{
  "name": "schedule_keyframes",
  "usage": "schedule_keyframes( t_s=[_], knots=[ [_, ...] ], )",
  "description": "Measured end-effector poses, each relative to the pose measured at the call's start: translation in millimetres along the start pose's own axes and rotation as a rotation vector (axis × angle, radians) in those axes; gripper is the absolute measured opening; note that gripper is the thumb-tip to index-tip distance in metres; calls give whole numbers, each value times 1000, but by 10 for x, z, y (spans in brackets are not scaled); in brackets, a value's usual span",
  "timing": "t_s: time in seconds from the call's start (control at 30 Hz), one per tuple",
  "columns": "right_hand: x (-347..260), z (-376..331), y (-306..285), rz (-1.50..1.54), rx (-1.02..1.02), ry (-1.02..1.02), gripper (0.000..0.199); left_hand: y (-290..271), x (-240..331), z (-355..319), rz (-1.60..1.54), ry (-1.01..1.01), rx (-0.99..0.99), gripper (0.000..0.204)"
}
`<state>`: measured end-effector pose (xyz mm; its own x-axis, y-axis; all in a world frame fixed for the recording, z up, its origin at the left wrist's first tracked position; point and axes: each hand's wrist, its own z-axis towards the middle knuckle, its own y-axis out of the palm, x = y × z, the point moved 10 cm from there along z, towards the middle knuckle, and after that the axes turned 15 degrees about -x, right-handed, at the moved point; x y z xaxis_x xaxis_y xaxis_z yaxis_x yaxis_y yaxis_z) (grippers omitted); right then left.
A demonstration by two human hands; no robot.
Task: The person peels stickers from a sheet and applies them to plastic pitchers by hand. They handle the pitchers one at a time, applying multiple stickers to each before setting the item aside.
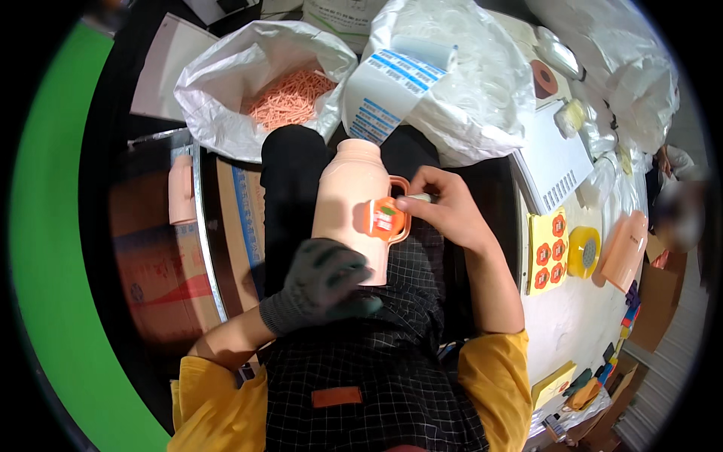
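Observation:
A pale pink jug (343, 192) with a side handle (407, 218) lies across my lap, its neck pointing away from me. An orange label (382, 218) with a green leaf mark sits at its side by the handle. My bare right hand (444, 202) pinches at the label's upper edge, thumb and finger together beside the handle; a small pale bit shows by the fingertips. My left hand (324, 279), in a grey knit glove, is over the jug's lower end. Its fingers are smeared by motion, so whether it grips the jug is unclear.
Ahead stand a white bag (218, 79) of pink strips, a bag of clear plastic (474, 83) and a blue-white label strip (376, 98). On the right table lie a sticker sheet (547, 252), yellow tape (584, 252) and another pink jug (625, 248). Cartons (162, 271) are left.

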<state>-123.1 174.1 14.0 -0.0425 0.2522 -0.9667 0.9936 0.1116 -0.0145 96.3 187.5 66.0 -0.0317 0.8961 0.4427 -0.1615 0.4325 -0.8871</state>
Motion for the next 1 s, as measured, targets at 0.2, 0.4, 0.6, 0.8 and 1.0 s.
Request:
schedule_keyframes(
  t_s=[0.2,0.4,0.6,0.8,1.0],
  knots=[
    [12,411,209,-309,-48,185,36,62,-410,-354,-24,-294,227,102],
    [-79,452,247,-549,-19,332,40,152,-459,-266,-5,-258,280,84],
    [-190,480,267,-699,36,282,44,171,-469,-215,1,-249,206,79],
    [-369,509,281,-1091,216,126,48,186,-511,-217,-4,-302,85,74],
    [-333,247,282,-975,299,45,51,334,-439,-112,-25,-229,57,74]
  ],
)
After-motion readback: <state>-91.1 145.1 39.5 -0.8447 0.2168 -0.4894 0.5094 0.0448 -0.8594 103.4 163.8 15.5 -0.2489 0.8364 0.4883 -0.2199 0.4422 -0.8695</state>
